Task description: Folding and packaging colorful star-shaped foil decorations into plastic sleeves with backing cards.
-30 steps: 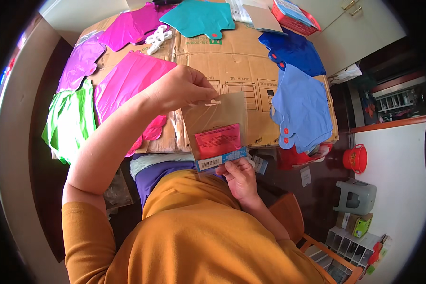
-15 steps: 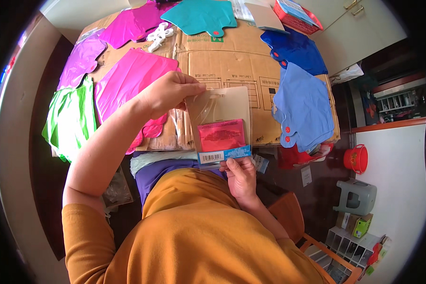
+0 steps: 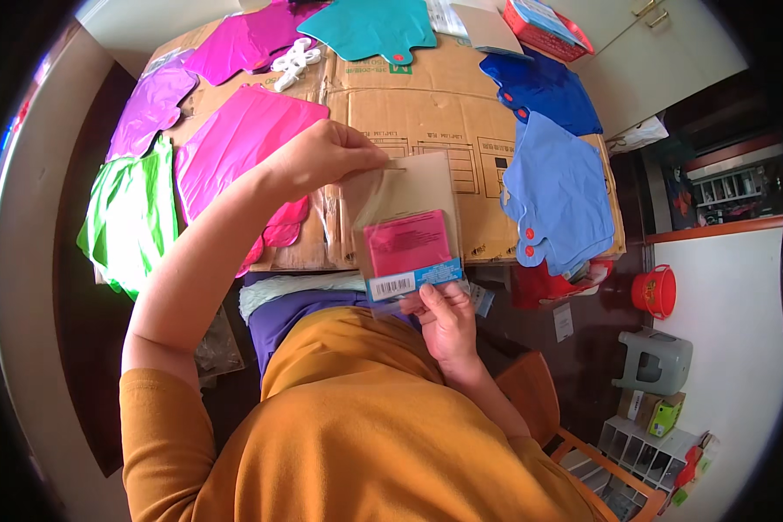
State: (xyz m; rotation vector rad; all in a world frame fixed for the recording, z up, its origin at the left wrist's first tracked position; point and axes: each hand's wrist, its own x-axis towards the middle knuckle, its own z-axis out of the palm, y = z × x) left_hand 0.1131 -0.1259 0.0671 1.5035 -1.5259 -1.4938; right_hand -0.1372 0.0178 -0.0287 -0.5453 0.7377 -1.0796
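The largest thing before you was the table topped with brown cardboard [image 3: 409, 104]; take the packet as the dial's centre, with twelve pointing away from you. A hot-pink sheet [image 3: 244, 148] lay at ten o'clock, partly behind your left forearm. Next in size, a light-blue sheet [image 3: 561, 183] lay between two and three o'clock, a bright green one [image 3: 135, 213] hung at nine over the table's edge, a dark-blue one [image 3: 544, 91] sat between one and two, and a teal one [image 3: 370, 30] near twelve.

The clear packet [image 3: 422, 187] was in your hands, over the table's near edge. Your left hand [image 3: 326, 158], between ten and eleven, pinched its upper left corner narrowly between thumb and fingers. Your right hand [image 3: 448, 324], at five, held its lower right corner, thumb in front and fingers behind.

Smaller still, a white bundle [image 3: 296, 61] lay on the cardboard at eleven. A folded pink piece [image 3: 407, 244] showed inside the packet, and below it, at six, ran a blue-and-white label [image 3: 415, 281].
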